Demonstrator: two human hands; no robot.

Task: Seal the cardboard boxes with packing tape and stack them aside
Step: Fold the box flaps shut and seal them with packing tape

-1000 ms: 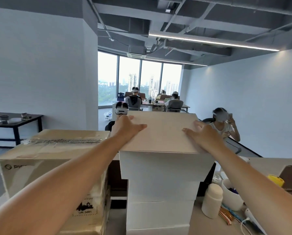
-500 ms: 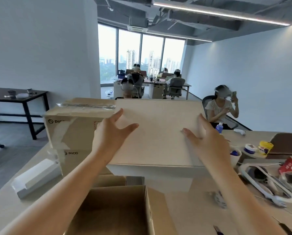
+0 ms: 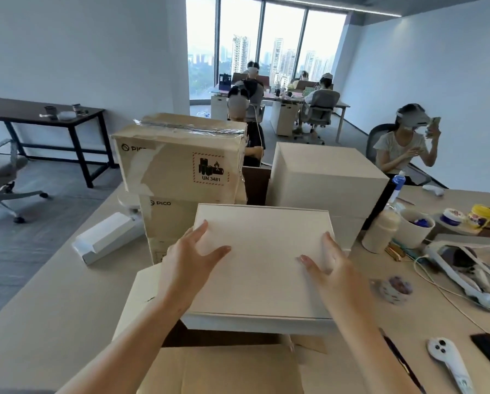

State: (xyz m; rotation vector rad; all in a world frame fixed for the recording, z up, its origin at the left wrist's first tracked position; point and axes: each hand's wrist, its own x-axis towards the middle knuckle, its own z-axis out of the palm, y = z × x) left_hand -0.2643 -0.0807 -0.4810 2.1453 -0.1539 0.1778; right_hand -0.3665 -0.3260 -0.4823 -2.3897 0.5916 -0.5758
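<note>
An open brown cardboard carton (image 3: 223, 371) was seen nearest, on a beige table (image 3: 53, 302), with its flaps spread outward. Over its far side a flat white rectangular cardboard box (image 3: 260, 274) was held level; whether it touched the carton could not be told. The box was gripped at its left edge by the left hand (image 3: 189, 260), with the thumb spread across the lid and a finger laid along the edge. Its right edge was gripped by the right hand (image 3: 326, 268) in the same way. The remaining fingers of both hands were hidden.

To the right, a white handheld controller (image 3: 448, 356) and a white strapped headset (image 3: 465, 268) were laid on the table. Farther back stood a white cylindrical bottle (image 3: 380, 231), just beside a white round pot (image 3: 415, 228). To the left, a long narrow white box (image 3: 107, 237) was laid at an angle.

Beyond the held box, a stack of brown printed cartons (image 3: 181, 157) was seen, the top one sealed with clear tape. A stack of plain white boxes (image 3: 326, 177) was placed near it on the right. Farther off, a dark table (image 3: 39, 115) was set against the left wall. A seated person wearing a headset (image 3: 403, 146) was seen on the right.
</note>
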